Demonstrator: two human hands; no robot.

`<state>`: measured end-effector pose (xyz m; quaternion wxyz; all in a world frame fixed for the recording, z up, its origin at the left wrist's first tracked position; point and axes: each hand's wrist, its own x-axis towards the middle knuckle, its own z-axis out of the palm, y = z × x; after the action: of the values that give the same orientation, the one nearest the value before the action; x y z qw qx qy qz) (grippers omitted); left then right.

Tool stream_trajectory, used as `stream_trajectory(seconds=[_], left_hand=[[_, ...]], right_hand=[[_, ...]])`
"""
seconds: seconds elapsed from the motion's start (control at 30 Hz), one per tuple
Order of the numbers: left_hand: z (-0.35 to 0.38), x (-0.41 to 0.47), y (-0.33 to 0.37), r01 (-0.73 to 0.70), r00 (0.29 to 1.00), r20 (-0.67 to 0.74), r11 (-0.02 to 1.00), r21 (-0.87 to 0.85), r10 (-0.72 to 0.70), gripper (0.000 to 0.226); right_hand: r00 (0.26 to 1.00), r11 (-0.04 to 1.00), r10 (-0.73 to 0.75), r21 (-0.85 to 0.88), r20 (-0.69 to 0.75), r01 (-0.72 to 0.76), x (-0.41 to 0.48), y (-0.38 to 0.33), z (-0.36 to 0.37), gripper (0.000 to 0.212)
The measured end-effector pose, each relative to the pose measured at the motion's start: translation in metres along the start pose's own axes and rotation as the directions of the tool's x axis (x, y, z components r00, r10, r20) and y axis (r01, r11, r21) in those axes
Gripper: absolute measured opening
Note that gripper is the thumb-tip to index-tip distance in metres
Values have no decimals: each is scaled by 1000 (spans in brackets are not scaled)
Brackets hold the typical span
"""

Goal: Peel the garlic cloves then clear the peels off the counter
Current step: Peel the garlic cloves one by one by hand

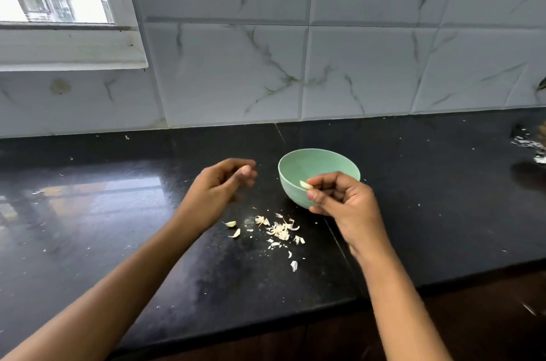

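Approx midway, by the look of it. The right hand (342,204) pinched a peeled-looking garlic clove (305,184) btwn thumb & fingers, at the near rim of the green bowl (319,162). The left hand (218,186) had its fingers curled, pinching a pale bit (244,169); peel or clove, couldn't tell. Two clove-like pieces (231,224) lay on the table (118,242) just beside the peel pile (280,230), not yet cleared. Nothing blocked the bowl. More scraps (529,143) lay far right.

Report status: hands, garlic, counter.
Right hand pinches garlic clove by green bowl. Left hand pinches small pale piece. Peels uncleared on counter.
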<state>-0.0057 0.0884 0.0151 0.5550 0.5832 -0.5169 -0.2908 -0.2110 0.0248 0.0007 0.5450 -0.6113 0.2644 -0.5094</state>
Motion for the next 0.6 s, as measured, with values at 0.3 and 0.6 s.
stream_trajectory(seconds=[0.3, 0.6], left_hand=[[87, 75, -2, 324, 946, -17, 946, -26, -325, 41], [87, 48, -12, -4, 993, -115, 972, 235, 32, 57]], right_hand=[[994, 886, 85, -461, 73, -42, 56, -39, -44, 20], [937, 619, 243, -783, 252, 50, 66, -44, -42, 23]])
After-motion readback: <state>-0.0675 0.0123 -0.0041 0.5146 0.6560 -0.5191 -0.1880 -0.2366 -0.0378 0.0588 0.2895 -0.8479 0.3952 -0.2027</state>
